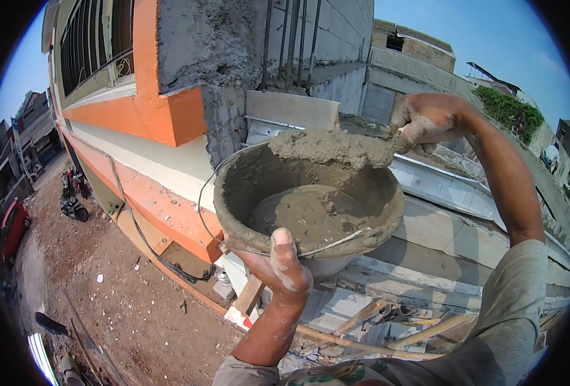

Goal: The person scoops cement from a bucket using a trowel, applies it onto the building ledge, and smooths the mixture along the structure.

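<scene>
Grey wet mortar (310,212) lay inside a bucket (381,235), its rim and walls thickly smeared. The left hand (285,270) pinched the bucket's near side, thumb up against the rim, fingers partly hidden below. The right hand (429,122), dusted with dried mortar, was curled at the right end of a mortar-coated tool (399,140), whose heaped load (333,148) sat over the far rim; the coating hid the tool's shape. A wire handle (336,242) lay across the near rim. An orange ledge (179,119) stood to the left, and a red car (16,231) was parked at far left.
</scene>
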Motion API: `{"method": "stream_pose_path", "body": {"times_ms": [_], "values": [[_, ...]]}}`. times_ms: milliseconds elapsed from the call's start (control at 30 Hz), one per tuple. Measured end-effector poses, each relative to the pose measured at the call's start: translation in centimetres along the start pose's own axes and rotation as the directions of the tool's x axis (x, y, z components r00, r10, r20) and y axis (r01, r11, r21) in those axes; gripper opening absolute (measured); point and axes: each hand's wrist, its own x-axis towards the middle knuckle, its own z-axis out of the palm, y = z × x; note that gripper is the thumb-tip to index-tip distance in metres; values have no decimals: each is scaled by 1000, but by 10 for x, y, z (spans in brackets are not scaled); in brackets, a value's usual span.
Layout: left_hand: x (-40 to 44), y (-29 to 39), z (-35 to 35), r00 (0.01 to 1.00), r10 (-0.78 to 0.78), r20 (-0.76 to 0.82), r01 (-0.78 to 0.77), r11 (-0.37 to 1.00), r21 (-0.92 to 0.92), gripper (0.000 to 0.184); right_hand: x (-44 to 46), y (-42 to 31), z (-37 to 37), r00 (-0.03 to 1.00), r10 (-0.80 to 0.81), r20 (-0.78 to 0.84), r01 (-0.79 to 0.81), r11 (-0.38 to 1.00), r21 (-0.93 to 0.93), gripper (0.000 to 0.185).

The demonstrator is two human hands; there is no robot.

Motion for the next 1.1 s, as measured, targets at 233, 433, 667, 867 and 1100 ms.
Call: {"method": "stream_pose_path", "body": {"times_ms": [233,433,667,867,1100], "values": [[2,-7,-2,1000,20,24,-20,1000,5,80,17,-5,-73,972,163,-168,-184,975,-120,18],[5,-5,-5,1000,-4,13,3,998,59,79,111,-38,-100,909,221,-353,-353,859,-371,18],[-2,-2,1,995,-47,-92,49,999,17,77,231,-47,-25,734,-351,-581,-370,510,-776,22],[-2,-4,1,996,-35,-83,40,997,61,74,204,-36,-35,660,-409,-631,-402,518,-756,17],[-1,-7,2,995,45,-89,-38,996,75,70,186,-7,-24,752,-403,-521,-242,566,-788,16]]}}
